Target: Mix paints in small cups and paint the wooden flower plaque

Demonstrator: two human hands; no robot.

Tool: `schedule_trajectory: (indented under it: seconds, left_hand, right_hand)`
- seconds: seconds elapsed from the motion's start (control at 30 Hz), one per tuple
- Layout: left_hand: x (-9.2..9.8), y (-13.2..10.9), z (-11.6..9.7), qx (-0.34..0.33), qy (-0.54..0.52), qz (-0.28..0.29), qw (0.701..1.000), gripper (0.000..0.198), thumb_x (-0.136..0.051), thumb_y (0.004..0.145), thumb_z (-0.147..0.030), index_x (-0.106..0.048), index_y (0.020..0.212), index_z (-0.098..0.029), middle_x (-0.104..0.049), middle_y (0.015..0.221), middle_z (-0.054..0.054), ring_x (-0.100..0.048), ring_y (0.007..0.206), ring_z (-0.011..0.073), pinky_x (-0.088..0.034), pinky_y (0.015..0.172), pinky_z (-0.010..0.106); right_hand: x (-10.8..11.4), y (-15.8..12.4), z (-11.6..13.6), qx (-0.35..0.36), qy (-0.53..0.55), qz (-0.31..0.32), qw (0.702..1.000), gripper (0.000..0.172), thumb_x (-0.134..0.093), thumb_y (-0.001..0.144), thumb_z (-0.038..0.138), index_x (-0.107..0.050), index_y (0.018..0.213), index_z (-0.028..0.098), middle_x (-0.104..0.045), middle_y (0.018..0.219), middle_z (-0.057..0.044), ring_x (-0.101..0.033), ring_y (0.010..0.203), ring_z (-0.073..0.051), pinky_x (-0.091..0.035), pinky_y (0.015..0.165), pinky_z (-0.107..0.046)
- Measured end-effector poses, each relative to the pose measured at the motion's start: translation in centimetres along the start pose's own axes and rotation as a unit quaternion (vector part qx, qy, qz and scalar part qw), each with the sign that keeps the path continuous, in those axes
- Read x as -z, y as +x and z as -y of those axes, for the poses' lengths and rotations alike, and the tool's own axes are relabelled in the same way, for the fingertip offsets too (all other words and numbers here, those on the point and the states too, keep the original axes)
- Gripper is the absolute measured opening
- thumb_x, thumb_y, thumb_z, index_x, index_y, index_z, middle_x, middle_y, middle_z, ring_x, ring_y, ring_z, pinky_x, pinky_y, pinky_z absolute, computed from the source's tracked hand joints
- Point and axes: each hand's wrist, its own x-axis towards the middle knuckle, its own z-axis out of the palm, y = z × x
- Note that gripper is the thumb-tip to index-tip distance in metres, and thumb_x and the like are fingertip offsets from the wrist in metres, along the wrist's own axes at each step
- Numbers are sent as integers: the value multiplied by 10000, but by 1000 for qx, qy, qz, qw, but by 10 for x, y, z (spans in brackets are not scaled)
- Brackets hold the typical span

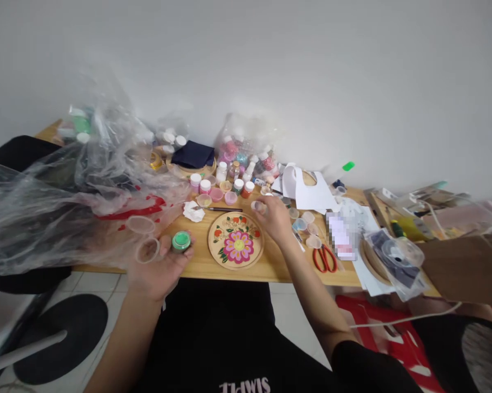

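- Head view, only camera.
- Left hand [158, 270]: palm up at the table's near edge, fingers curled around a green pot [181, 240], thumb side gripping it.
- Clear ring lid [148, 250] sits on the same fingers, just beside the green pot. Can't tell if it's pinched or only resting there.
- Right hand [275, 219]: reaching over the table, fingertips pinching a small clear cup [258, 207], just past the top right rim of the painted wooden plate [236, 240].
- Painted wooden plate lies flat between the two hands, with a pink flower in the centre.
- Brush [223, 209] lies flat just behind the plate, next to a white tissue [193, 211].
- Paint bottles [223, 184] in a row behind the brush.
- Red scissors [325, 258] lie right of the right forearm.
- Crumpled plastic bag [58, 191] covers the left end of the table [279, 265], touching the left hand.
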Motion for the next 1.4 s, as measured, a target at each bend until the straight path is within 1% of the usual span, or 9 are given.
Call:
schedule_trajectory:
  seconds: [0.13, 0.3, 0.57, 0.67, 0.8, 0.87, 1.1, 1.27, 1.4]
  left_hand:
    - [-12, -1, 0, -4, 11, -20, 1000, 460, -481, 874, -304, -353, 453, -171, -484, 543, 59, -639, 764, 260, -507, 566, 307]
    - [-24, -1, 0, 7, -10, -67, 998, 443, -366, 894, -248, -353, 457, -178, -413, 503, 50, -590, 648, 231, -493, 535, 323]
    - [-29, 8, 4, 11, 3, -6, 1000, 442, -349, 909, -263, -330, 477, -175, -448, 550, 62, -585, 674, 234, -488, 526, 323]
    - [-31, 9, 6, 22, 6, 0, 1000, 437, -380, 896, -267, -327, 473, -174, -531, 618, 84, -586, 690, 224, -511, 571, 334]
    - [-32, 8, 7, 26, 12, 51, 998, 441, -464, 880, -280, -340, 470, -177, -524, 596, 68, -619, 769, 244, -542, 656, 357]
    - [-34, 8, 6, 13, 14, 79, 997, 410, -484, 881, -280, -384, 495, -185, -513, 580, 54, -625, 777, 250, -545, 655, 360]
    - [-42, 2, 1, -34, 1, 105, 994, 306, -487, 862, -224, -463, 559, -189, -462, 542, 19, -631, 724, 232, -541, 597, 311]
    - [-44, 4, 0, -38, 6, 155, 987, 370, -498, 881, -256, -461, 523, -171, -561, 644, 51, -630, 744, 208, -554, 672, 314]
    - [-54, 3, -5, -33, 15, 160, 986, 432, -477, 899, -307, -444, 491, -166, -638, 776, 93, -627, 754, 206, -551, 685, 336]
  right_hand:
    - [-13, 23, 13, 33, -78, 55, 995, 170, -599, 846, 178, -685, 993, 166, -717, 1022, -129, -596, 1028, -295, -440, 911, -420]
    - [-16, 25, 15, 55, -120, 85, 988, 228, -562, 872, 163, -685, 1064, 161, -713, 1063, -130, -576, 1049, -303, -441, 893, -425]
    - [17, 23, 24, 78, -91, 57, 991, 243, -487, 911, 154, -691, 1044, 145, -717, 1022, -142, -611, 993, -287, -475, 894, -441]
    - [25, 11, 45, 158, -13, 79, 984, 237, -537, 937, 271, -659, 1123, 191, -722, 1068, -88, -643, 1012, -225, -500, 923, -387]
    - [19, -1, 74, 311, 185, 158, 919, 539, -666, 866, 430, -515, 1322, 185, -603, 1323, -147, -570, 1227, -242, -492, 1011, -417]
    - [12, -2, 82, 308, 233, 175, 906, 566, -706, 834, 434, -512, 1308, 192, -609, 1285, -140, -579, 1206, -233, -497, 1010, -415]
    - [-6, 11, 93, 285, 333, 144, 887, 318, -707, 845, 273, -602, 1141, 223, -656, 1144, -64, -607, 1129, -188, -499, 991, -369]
    - [-8, 19, 99, 302, 373, 142, 866, 286, -716, 825, 251, -606, 1086, 208, -669, 1140, -64, -614, 1127, -186, -495, 992, -366]
    - [-3, 26, 102, 257, 407, 171, 860, 302, -722, 809, 238, -595, 1082, 213, -693, 1147, -54, -647, 1094, -178, -510, 967, -354]
